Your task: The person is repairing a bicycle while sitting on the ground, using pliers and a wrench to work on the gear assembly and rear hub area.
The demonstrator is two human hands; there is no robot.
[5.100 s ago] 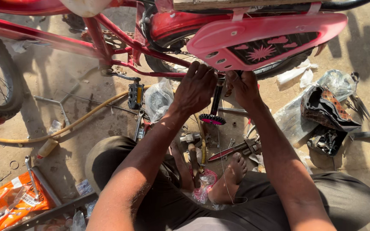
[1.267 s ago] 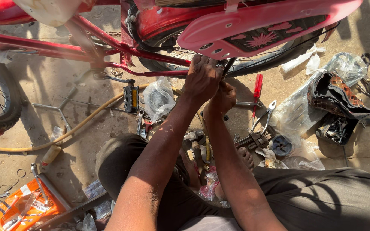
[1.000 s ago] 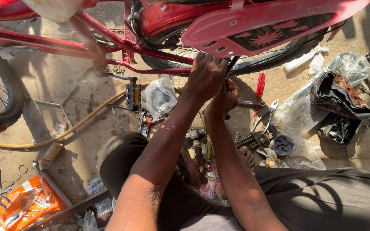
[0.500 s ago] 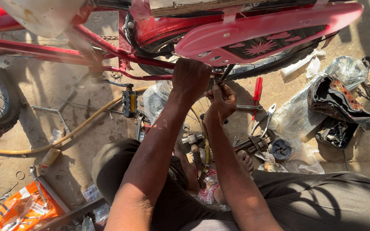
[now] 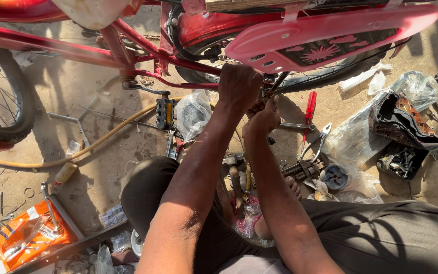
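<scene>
Both hands are up at the centre top of the frame, pressed in under the pink chain guard point(image 5: 330, 35) of the red bicycle point(image 5: 143, 48). The left hand point(image 5: 239, 87) is closed into a fist over something at the frame stay, just where the guard's lower edge meets the rear wheel point(image 5: 330, 76); what is clamped inside that fist cannot be made out. The right hand point(image 5: 263, 117) sits just below and touching it, fingers curled, apparently gripped on a thin dark rod or tool shank that runs up toward the guard; the tip is hidden.

To be done well, as judged from this view, the work point should be held steady with the upper hand while any turning is done by the lower one, wrists kept close so the tool is not allowed to slip off a small fastener. Pressure is best kept in line with the shank, not sideways against the thin guard, which looks likely to flex.

Within reach on the ground, right of centre, a red-handled screwdriver point(image 5: 308, 109) and a pair of pliers point(image 5: 316, 142) are laid beside clear plastic bags point(image 5: 353, 139). A pedal point(image 5: 165, 111) hangs at centre left, with a yellowish hose point(image 5: 77, 152) trailing across the floor below it. An orange packet point(image 5: 26, 238) lies at lower left. Loose parts should be kept off the dusty floor point(image 5: 102, 167).
</scene>
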